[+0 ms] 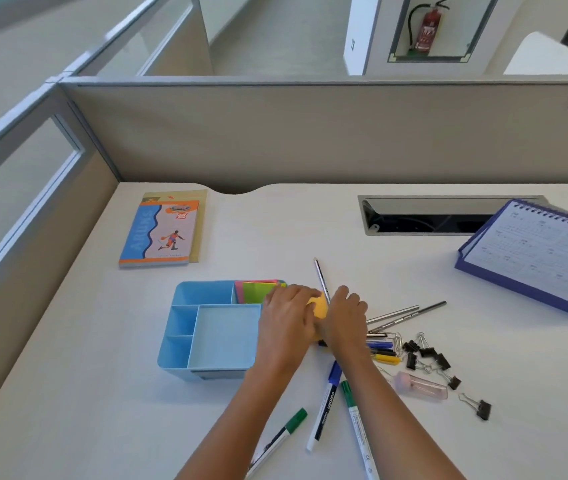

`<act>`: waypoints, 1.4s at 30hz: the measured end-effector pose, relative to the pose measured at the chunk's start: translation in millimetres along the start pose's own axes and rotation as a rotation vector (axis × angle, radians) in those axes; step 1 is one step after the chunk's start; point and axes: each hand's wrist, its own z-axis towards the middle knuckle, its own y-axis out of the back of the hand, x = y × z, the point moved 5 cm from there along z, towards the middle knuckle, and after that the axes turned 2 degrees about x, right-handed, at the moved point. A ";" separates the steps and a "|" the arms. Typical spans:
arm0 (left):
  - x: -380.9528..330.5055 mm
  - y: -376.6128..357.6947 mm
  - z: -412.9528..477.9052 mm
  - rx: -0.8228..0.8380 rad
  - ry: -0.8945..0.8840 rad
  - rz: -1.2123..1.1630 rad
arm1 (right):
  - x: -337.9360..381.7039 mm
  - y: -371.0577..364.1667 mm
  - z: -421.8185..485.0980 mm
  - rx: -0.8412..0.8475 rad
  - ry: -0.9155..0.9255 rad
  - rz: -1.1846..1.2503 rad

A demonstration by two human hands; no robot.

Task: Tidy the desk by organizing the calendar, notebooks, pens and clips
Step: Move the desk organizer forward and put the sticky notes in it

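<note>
Head view of a white tabletop (102, 393) enclosed by beige partitions. The left hand (287, 318) and right hand (345, 317) meet near the tabletop's centre, both curled around a small yellow object (320, 306) pressed between them; what it is cannot be told. A pencil (320, 277) rises slanted from between the hands, but which hand grips it cannot be told. Just left of the hands stands a blue organizer tray (185, 327), holding coloured sticky notes (256, 291) in its far right compartment. 2 stacked notebooks (161, 233) lie toward the far left corner. A spiral desk calendar (535, 254) stands at the right edge, beside a cable slot (414, 230). Right of the hands lie thin metal pens (404, 313), short coloured pens (384, 353), black binder clips (428, 358) and a pink transparent case (421, 388). 3 markers (326, 407) lie near the front edge, between and beside the forearms.
</note>
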 end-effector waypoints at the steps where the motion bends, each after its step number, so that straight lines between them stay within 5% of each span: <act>1: 4.9 3.6 0.6 -0.022 0.015 0.000 | -2.4 -1.1 3.0 0.029 -0.015 0.019; 8: 22.2 20.5 -0.5 -0.036 0.119 -0.054 | -27.2 1.6 14.9 0.204 -0.097 0.164; 17: 26.9 23.4 -7.9 0.036 0.226 -0.129 | -43.1 36.6 -11.6 0.198 -0.052 0.863; 24: 36.1 39.8 -6.4 -0.004 0.409 -0.591 | 3.3 71.4 -29.6 0.236 0.127 1.195; 32: 67.4 80.8 3.0 -0.154 0.415 -0.623 | 67.5 78.7 -26.8 0.197 0.318 1.161; 42: 94.0 75.9 8.4 -0.069 0.393 -0.368 | 79.8 60.3 -17.4 0.016 0.385 0.801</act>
